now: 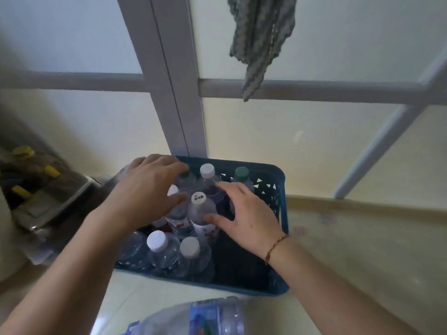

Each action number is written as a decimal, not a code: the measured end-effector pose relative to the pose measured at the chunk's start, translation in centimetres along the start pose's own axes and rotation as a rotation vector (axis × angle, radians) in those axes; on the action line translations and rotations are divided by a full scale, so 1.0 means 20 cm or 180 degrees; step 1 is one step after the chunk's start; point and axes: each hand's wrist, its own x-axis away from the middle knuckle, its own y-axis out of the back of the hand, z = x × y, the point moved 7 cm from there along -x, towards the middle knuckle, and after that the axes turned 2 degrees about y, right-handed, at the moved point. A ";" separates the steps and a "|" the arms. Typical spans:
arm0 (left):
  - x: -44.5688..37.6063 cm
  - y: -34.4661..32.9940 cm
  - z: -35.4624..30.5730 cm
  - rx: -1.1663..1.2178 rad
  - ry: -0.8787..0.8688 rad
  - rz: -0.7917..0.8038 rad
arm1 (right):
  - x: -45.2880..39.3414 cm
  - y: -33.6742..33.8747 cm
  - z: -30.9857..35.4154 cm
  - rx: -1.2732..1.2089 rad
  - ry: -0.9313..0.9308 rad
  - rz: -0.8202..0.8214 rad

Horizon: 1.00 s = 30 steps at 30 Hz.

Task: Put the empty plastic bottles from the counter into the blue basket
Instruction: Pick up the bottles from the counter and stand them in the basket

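Observation:
The blue basket (275, 189) stands on the pale floor against a grey door frame. Several clear plastic bottles stand upright in it, most with white caps (157, 241), one with a green cap (241, 172). My left hand (147, 189) lies spread over the bottles at the basket's back left, with the thumb beside a white cap. My right hand (246, 218) is spread beside the bottle with a printed white cap (198, 199), and its thumb touches that bottle's body. The basket's front right part holds no bottles.
A large clear water jug with a blue label (208, 317) lies at the bottom edge, just in front of the basket. A metal box with yellow-capped items (48, 187) sits to the left. A grey-green cloth (263, 39) hangs above. A pale bench edge (362, 204) runs along the right.

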 end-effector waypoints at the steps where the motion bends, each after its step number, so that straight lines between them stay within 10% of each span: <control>1: 0.01 0.07 -0.08 0.0134 -0.0024 -0.0288 | 0.07 0.09 -0.03 -0.0203 0.0008 -0.0230; 7: 0.00 0.21 -0.93 0.1176 -0.0987 -0.0865 | 0.68 0.50 -0.44 -0.0751 -0.0644 -0.0955; 17: 0.01 -0.49 -2.73 0.1797 -0.2284 0.1037 | 2.01 1.17 -1.64 0.0228 -0.3069 -0.2121; 21: 0.06 -0.79 -3.19 0.1863 -0.2113 0.1622 | 2.28 1.21 -2.02 0.0157 -0.3683 -0.1976; 30: -0.04 -0.98 -3.66 0.0885 -0.2579 0.1183 | 2.29 1.06 -2.38 0.0042 -0.3983 -0.1667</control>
